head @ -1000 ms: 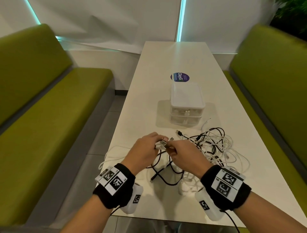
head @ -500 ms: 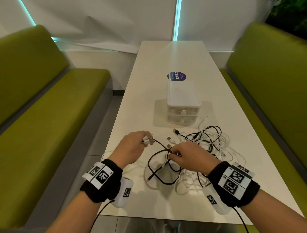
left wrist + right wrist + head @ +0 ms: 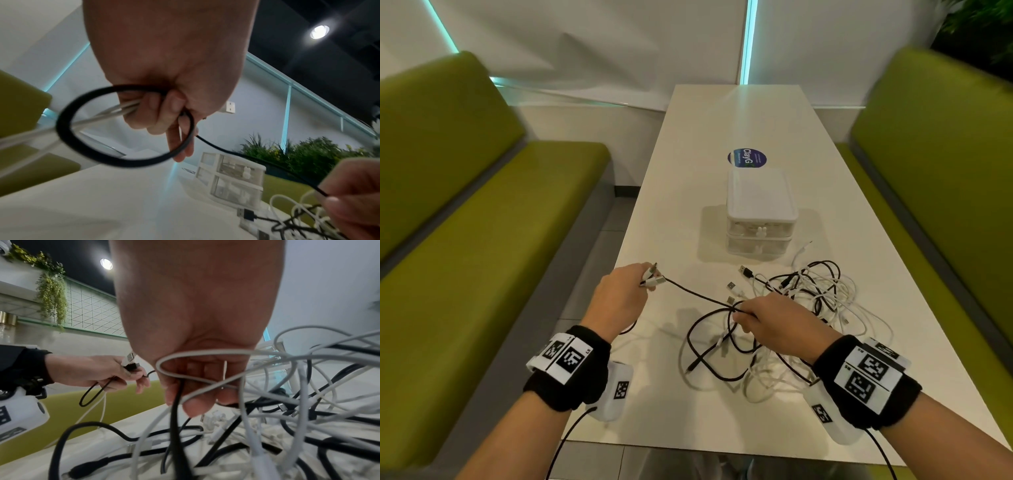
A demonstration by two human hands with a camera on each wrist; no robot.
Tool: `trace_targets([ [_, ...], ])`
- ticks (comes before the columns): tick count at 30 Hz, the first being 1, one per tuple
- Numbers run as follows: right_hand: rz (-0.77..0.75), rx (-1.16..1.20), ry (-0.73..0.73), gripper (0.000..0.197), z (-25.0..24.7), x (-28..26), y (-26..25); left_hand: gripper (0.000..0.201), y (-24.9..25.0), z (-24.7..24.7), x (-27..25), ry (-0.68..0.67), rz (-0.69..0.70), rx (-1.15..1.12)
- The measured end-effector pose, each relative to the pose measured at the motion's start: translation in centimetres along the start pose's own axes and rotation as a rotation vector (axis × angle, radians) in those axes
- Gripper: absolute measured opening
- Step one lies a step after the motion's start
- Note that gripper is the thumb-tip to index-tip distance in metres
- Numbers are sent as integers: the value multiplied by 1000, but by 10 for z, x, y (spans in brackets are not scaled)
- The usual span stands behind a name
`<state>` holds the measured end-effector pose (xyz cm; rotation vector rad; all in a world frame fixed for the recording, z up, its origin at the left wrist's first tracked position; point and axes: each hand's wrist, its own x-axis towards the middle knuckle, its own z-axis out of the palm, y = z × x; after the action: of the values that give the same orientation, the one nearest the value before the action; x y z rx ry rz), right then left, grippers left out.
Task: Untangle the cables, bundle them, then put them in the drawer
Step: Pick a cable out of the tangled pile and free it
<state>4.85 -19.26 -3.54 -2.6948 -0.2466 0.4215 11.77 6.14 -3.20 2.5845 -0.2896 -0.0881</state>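
A tangle of black and white cables point(image 3: 804, 308) lies on the white table point(image 3: 722, 116) in front of a small white drawer unit point(image 3: 760, 212), whose drawers look closed. My left hand point(image 3: 619, 294) grips the plug ends point(image 3: 652, 279) of a black and a white cable, with a black loop point(image 3: 123, 129) hanging below its fingers. A black cable point(image 3: 698, 293) runs taut from there to my right hand point(image 3: 774, 325), which pinches it above the pile. In the right wrist view, white cable loops point(image 3: 205, 356) drape around my right fingers point(image 3: 195, 405).
Green benches point(image 3: 482, 257) flank the table on both sides. A round dark sticker point(image 3: 746, 158) sits behind the drawer unit. Loose USB plugs point(image 3: 744, 272) lie between the drawer unit and my right hand. White cable trails off the table's left edge under my left wrist.
My hands have drawn apart: the left one moved left and up with the plug ends, and the black cable between the hands has stretched into a straight line.
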Motion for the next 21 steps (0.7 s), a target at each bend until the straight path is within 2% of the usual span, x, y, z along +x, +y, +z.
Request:
trace_targets([
  [2,10,-25,-2,39,2,0,-1,52,4,5,-2,37,96,2],
  [5,27,-100,-3,36,5,2,-2,55,19,7,-7,186,394,-107],
  [7,46,-136,-2,35,6,3,-3,51,32,9,-11,211,531,-113],
  [9,41,-154,6,33,5,3,-6,56,48,14,-14,83,529,-78],
  [12,3,-167,33,29,3,3,-9,73,59,34,-15,-182,469,123],
  [14,-7,-136,59,29,1,3,-9,71,60,44,-15,-300,425,233],
  [16,-17,-86,87,32,0,2,-6,52,60,48,-15,-316,393,277],
  [18,-22,-47,96,31,1,2,-4,35,59,47,-15,-275,385,288],
  [21,-13,-47,89,22,4,2,-5,27,58,41,-14,-207,380,228],
])
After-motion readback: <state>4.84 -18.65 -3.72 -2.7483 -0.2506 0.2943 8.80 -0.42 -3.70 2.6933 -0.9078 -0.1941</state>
